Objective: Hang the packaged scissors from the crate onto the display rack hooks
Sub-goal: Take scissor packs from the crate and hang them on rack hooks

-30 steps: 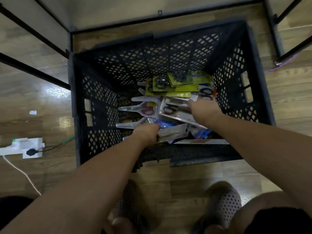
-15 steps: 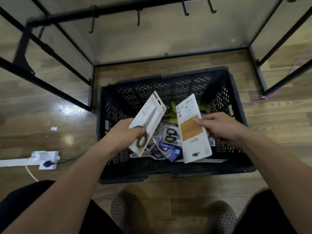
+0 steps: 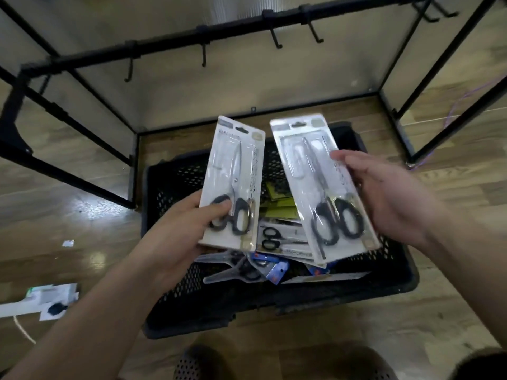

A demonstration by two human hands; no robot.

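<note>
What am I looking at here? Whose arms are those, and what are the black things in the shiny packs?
There is no machine here, just a person. The picture comes from a small camera worn on the person's head, looking down, so you see their own arms and hands. The left hand grips the left pack of black-handled scissors, and the right hand holds the right pack. Both packs are lifted above a black plastic crate that stands on the wooden floor. More packed scissors lie in the crate. Behind it is a black metal rack with hooks hanging from its bar. Nothing hangs on the hooks you can see. At the left edge a white power strip lies on the floor.
</note>
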